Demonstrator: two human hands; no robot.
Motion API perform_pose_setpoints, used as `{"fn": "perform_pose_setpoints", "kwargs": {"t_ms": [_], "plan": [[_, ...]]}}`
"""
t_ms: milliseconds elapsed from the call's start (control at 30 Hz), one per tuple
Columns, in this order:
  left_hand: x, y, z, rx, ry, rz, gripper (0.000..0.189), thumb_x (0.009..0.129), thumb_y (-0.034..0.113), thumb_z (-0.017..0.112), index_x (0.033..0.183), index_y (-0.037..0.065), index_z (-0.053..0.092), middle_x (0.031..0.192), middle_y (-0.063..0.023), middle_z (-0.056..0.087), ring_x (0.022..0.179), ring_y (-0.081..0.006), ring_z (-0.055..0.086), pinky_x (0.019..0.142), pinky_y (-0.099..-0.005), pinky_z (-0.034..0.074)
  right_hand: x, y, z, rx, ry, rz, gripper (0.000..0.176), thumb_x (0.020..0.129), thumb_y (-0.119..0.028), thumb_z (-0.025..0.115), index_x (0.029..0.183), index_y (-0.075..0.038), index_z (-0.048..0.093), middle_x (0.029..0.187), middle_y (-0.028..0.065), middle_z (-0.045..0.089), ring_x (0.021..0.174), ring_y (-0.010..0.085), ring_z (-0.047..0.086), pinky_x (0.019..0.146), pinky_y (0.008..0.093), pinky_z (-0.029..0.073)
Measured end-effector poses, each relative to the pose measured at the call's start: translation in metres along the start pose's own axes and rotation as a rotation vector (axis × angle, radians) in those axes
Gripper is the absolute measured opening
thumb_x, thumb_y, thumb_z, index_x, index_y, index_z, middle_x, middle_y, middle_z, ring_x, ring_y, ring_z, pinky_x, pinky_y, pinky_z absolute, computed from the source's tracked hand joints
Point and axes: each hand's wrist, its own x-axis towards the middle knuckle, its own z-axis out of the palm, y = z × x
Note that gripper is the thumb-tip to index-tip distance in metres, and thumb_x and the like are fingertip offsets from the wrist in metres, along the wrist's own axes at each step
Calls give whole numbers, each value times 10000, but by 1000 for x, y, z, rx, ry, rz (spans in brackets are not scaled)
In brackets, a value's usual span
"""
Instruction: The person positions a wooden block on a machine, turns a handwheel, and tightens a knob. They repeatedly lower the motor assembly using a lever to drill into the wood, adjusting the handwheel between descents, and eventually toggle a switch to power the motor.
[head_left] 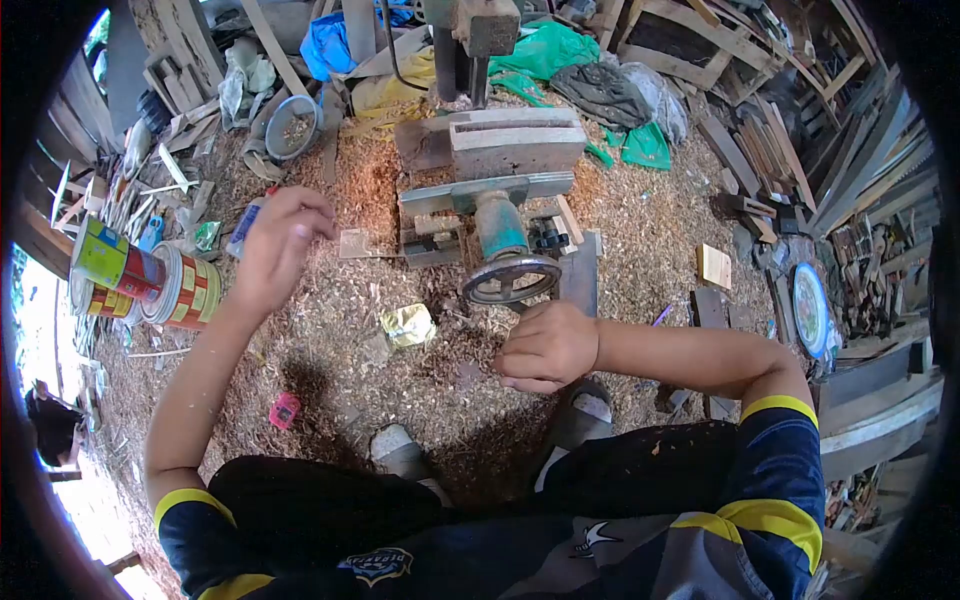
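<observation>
My right hand [550, 347] is closed in a fist just below the rim of a metal handwheel [512, 280]. Whatever lies inside that fist is hidden. The wheel belongs to a worn vise with a green-painted screw housing [500, 228]. Behind its front jaw [490, 190] sits a wooden block [518, 152] with a long slot along its top. A machine column [465, 70] rises behind the block. My left hand [280, 250] hangs in the air left of the vise, fingers loosely bent and thumb apart, with nothing visible in it.
Wood shavings cover the floor. Paint cans [185, 290] are stacked at left, near a grey bucket [293, 128]. A crumpled yellowish wrapper [408, 325] and a pink tape measure-like object [284, 410] lie before my feet. Scrap boards [860, 170] crowd the right side.
</observation>
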Motion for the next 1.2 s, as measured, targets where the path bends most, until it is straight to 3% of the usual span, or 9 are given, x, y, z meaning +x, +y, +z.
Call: {"fn": "perform_pose_setpoints", "kwargs": {"t_ms": [200,467,567,667,800,1033,1100,1133,1200], "plan": [[-7,-17,1,-204,127,-200,596,1158,379,347,881,-26,685,1077,-145,643,1038,-301,613,952,-410,461,-1,-5,0,-63,-41,34,168,910,-267,772,869,-126,691,756,-3,654,648,177,670,584,331,533],[15,-8,34,-214,-40,49,517,1135,366,376,929,9,690,1061,-152,648,1027,-345,613,956,-444,460,-59,-2,3,-137,-66,116,210,919,-327,749,857,-145,664,776,-5,629,747,194,670,699,350,532],[35,8,42,-217,-61,86,589,1146,399,334,921,-14,687,1077,-162,646,1057,-328,609,957,-436,456,-99,10,11,-120,-57,167,250,939,-352,714,1006,-112,698,1005,92,698,988,267,697,926,428,537],[51,15,57,-190,-67,131,509,1121,362,390,930,4,697,1080,-150,649,1044,-341,613,957,-447,458,-149,23,27,-1,-311,301,500,998,-397,630,1379,-77,573,1454,204,560,1412,377,506,1217,621,317],[64,21,71,-199,-111,178,263,1011,220,532,905,36,688,1050,-121,664,1019,-331,628,928,-463,473,-158,23,54,94,-246,454,680,1002,-477,627,1537,-94,454,1638,226,388,1548,423,351,1302,639,183],[72,25,86,-192,-207,121,317,1042,253,505,905,34,689,1055,-125,654,1034,-336,622,963,-455,457,-164,17,69,4,-220,540,624,1009,-375,651,1521,-64,477,1563,244,459,1488,441,416,1286,615,241],[74,27,86,-179,-199,107,311,1041,245,507,901,34,688,1054,-125,654,1037,-335,623,959,-455,461,-160,11,73,-90,-95,794,598,965,-270,703,1477,-30,507,1449,225,533,1355,423,511,1188,565,365],[75,27,84,-170,-198,99,304,1039,236,509,896,34,686,1054,-125,654,1041,-334,625,955,-456,465,-155,9,65,-232,-96,739,534,920,-205,735,1384,-14,554,1283,179,582,1218,380,559,1048,513,425],[72,25,81,-159,-190,99,306,1040,233,507,890,32,683,1053,-127,653,1038,-334,624,951,-455,468,-160,15,59,-233,-157,749,482,921,-202,731,1338,-22,568,1243,160,585,1212,359,558,1030,494,421]]}}
